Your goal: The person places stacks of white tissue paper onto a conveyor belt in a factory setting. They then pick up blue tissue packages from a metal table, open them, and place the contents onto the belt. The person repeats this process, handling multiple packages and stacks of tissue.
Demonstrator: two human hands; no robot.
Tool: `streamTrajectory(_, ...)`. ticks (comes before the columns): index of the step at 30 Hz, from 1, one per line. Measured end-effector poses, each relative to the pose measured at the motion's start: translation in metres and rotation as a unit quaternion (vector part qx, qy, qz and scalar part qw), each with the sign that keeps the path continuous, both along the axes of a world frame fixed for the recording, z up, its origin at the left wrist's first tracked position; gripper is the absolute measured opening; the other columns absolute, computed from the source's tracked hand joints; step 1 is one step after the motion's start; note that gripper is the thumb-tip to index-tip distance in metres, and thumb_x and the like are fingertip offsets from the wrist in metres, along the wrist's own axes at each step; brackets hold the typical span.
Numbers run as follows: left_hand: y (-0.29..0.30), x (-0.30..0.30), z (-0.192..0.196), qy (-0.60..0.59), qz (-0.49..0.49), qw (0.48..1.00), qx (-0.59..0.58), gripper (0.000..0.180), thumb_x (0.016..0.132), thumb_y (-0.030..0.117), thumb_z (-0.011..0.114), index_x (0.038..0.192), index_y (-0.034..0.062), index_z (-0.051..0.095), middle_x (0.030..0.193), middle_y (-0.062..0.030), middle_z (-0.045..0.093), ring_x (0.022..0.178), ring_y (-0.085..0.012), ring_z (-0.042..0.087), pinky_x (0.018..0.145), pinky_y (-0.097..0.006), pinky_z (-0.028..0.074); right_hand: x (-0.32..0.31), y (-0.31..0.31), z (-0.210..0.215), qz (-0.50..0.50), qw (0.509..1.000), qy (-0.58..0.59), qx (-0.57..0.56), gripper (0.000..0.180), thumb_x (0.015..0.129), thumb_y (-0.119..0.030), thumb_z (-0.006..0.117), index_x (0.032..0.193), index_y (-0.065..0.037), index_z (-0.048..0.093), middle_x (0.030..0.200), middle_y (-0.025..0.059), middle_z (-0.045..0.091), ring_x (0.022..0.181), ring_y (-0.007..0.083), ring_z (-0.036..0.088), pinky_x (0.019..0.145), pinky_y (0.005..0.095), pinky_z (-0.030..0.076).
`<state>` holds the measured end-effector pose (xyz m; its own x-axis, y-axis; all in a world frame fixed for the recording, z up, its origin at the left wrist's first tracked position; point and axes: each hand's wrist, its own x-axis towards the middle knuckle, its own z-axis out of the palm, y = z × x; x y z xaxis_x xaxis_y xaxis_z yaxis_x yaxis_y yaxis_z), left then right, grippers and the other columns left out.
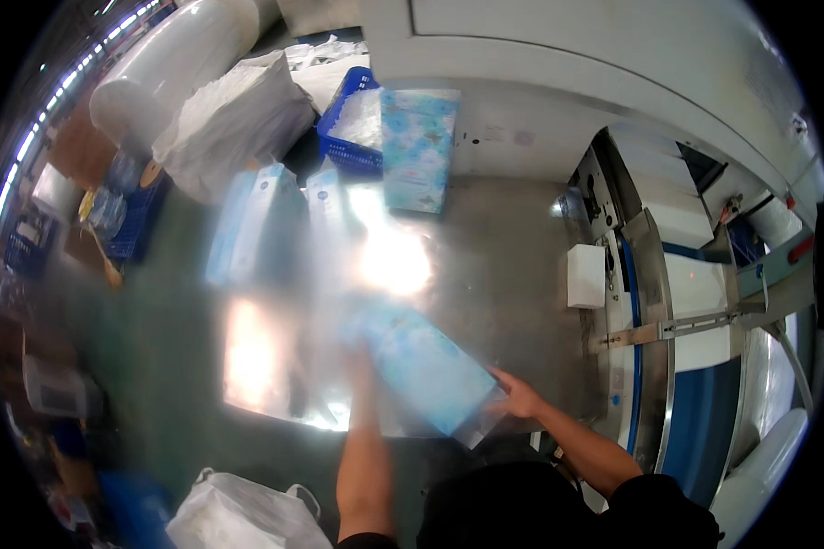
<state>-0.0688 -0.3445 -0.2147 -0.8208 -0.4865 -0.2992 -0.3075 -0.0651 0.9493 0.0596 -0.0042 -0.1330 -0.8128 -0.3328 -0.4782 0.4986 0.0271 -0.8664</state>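
Over the near part of the metal table [513,238] lies a long pack [439,366] in light blue patterned film, slanting from upper left to lower right. Clear, loose film shows at its near right end. My right hand [520,399] is closed on that end, with the thumb along the edge. Beside the pack's left end is my left hand [359,355]; haze and glare smear its fingers, so its grip is not visible. A flat blue floral bag [419,146] rests at the back of the table.
Blue-and-white packs [258,220] stand at the table's left. Behind them are a blue basket [350,157] with clear film and a large white sack [233,119]. A white block [586,276] sits near the machine's conveyor [705,430] on the right. Another white bag [243,512] lies below left.
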Motion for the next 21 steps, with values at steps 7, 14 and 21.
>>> streamTrajectory(7,0.014,0.200,0.005,-0.006,-0.343,0.920,-0.189,0.084,0.088,0.035,0.068,0.151,-0.0023,0.027,0.151,-0.0288,0.035,0.140,-0.0448,0.032,0.118,-0.047,0.024,-0.020,0.005,-0.033,0.163,0.929,0.240,0.228,0.096,0.070,-0.019,0.084,0.152,-0.007,0.033,0.143,0.0249,0.047,0.133,0.0383,0.045,0.110,0.0429,0.037)
streamTrajectory(14,0.094,0.238,-0.003,-0.142,-0.268,0.865,-0.401,0.069,0.083,0.035,0.070,0.137,-0.0017,0.048,0.130,-0.0285,0.054,0.118,-0.0453,0.053,0.099,-0.051,0.045,-0.019,-0.001,-0.072,0.114,0.853,0.316,0.399,0.033,0.077,-0.014,0.070,0.109,-0.009,0.066,0.097,0.0223,0.064,0.100,0.0421,0.059,0.089,0.0446,0.048)
streamTrajectory(21,0.102,0.225,0.029,-0.273,-0.292,0.842,-0.363,0.042,0.082,0.026,0.065,0.116,0.0021,0.060,0.106,-0.0239,0.064,0.098,-0.0430,0.061,0.083,-0.052,0.051,-0.010,-0.011,-0.054,0.055,0.862,0.283,0.418,0.025,0.074,-0.013,0.071,0.098,-0.008,0.065,0.089,0.0209,0.064,0.092,0.0421,0.062,0.078,0.0458,0.050)
